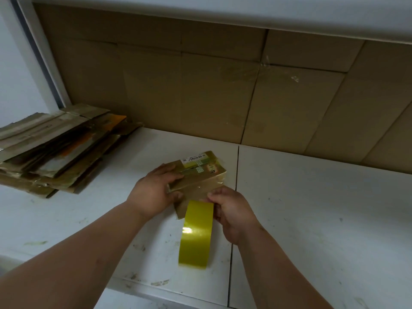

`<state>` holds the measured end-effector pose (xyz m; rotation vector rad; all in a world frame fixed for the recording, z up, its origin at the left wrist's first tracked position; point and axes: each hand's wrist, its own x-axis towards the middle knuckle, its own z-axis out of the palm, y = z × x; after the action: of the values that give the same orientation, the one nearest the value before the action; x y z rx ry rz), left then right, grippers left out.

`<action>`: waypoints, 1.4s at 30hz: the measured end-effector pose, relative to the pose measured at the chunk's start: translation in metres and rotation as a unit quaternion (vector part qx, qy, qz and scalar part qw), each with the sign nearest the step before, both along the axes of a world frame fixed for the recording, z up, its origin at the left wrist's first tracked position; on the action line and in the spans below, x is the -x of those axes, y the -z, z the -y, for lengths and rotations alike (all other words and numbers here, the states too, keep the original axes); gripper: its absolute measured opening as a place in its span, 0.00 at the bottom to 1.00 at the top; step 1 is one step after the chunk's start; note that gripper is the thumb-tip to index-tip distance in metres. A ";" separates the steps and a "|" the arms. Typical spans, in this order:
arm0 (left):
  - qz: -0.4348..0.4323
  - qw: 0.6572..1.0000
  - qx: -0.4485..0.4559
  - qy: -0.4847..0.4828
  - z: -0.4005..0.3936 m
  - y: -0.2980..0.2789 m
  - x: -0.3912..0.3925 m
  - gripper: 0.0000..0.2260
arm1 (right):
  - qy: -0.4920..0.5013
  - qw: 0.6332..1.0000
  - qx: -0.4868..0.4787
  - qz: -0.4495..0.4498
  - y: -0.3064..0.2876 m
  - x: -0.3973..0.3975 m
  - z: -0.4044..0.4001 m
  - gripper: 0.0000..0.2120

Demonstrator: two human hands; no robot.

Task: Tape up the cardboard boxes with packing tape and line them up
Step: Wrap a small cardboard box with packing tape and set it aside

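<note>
A small cardboard box [204, 172] with a white barcode label lies on the white table [312, 208] in the middle of the view. My left hand [153, 190] grips its near left corner, thumb on top. My right hand [231, 212] holds a yellowish roll of packing tape [197, 235] by its right side, just in front of the box. A strip of clear tape runs from the roll up over the box's near face.
A pile of flattened, worn cardboard boxes [55, 148] lies at the table's left. Large cardboard sheets [200, 85] line the wall behind. A seam [234, 219] between two table panels runs near my right hand.
</note>
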<state>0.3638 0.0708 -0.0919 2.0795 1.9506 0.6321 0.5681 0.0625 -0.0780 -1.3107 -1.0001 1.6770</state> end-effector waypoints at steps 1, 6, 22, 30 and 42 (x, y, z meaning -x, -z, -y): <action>-0.001 1.000 0.015 0.018 0.001 -0.002 0.004 0.27 | 0.013 1.000 -0.008 -0.008 -0.002 -0.001 -0.001 0.06; -0.011 0.999 0.022 0.021 0.016 -0.018 0.027 0.21 | 0.089 0.995 -0.046 0.002 -0.009 -0.011 -0.010 0.09; 0.593 0.764 0.146 -0.207 0.038 -0.031 0.001 0.25 | 0.035 0.997 -0.006 0.075 -0.014 0.009 -0.022 0.05; 0.435 0.859 0.135 -0.236 0.026 -0.039 0.003 0.21 | 0.042 0.998 0.017 0.052 -0.012 0.008 -0.015 0.04; 0.344 0.896 0.161 -0.229 0.018 -0.041 0.016 0.20 | 0.039 0.996 0.062 -0.042 -0.007 0.008 -0.004 0.03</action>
<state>0.3482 0.0525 -0.0506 0.9915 1.9145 0.9011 0.5602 0.0661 -0.0707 -1.3298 -0.7963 1.7423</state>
